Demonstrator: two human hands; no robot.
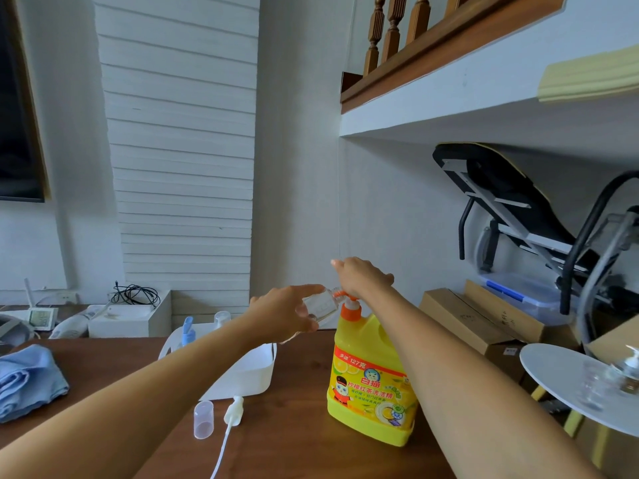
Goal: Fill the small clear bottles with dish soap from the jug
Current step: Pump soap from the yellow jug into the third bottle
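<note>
The left hand [281,314] holds a small clear bottle [320,305] in a closed grip, tilted at the spout of the yellow jug [371,378] on the tabletop [297,440] — the right hand [361,276] presses its orange pump [349,305], fingers curled down — with a white tub [249,371], cap [204,419] and loose pump [232,413] beside.

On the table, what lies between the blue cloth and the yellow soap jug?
In the head view, the white tray, a clear cap and a loose pump head lie between the blue cloth and the jug.

The yellow jug [371,382] label reads "127克", "白猫" and "柠檬红茶洗洁精".
</note>
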